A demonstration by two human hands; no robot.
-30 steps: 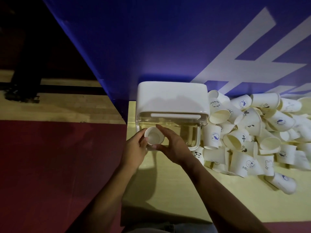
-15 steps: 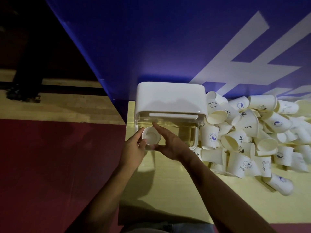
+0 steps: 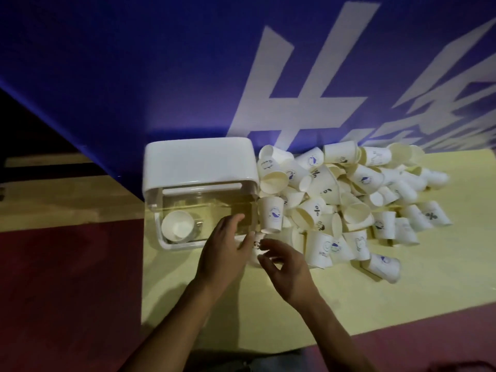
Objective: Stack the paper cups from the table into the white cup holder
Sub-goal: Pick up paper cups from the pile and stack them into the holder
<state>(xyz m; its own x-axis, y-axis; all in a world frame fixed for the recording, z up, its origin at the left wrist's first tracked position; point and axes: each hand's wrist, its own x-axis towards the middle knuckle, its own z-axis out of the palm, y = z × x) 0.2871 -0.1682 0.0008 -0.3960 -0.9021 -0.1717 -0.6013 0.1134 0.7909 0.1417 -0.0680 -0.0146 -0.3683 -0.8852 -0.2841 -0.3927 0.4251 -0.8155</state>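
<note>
White paper cup (image 3: pixel 178 227) sits mouth-up in the holder (image 3: pixel 198 167). Our left hand (image 3: pixel 224 251) and right hand (image 3: pixel 284 267), fingers spread, close round the next cup (image 3: pixel 256 244) beside the heap (image 3: pixel 349 200) on the worktop (image 3: pixel 375 299).

We read a large white letter "H" on the blue wall (image 3: pixel 134 63) in the upper middle of the frame; the white strokes to its right, at the upper right edge, were cut off and we could not read them. On a paper cup (image 3: pixel 322 249) at the lower middle of the pile we made out "HEL", the rest hidden. Other cups bore small blue emblems too blurred to read.
</note>
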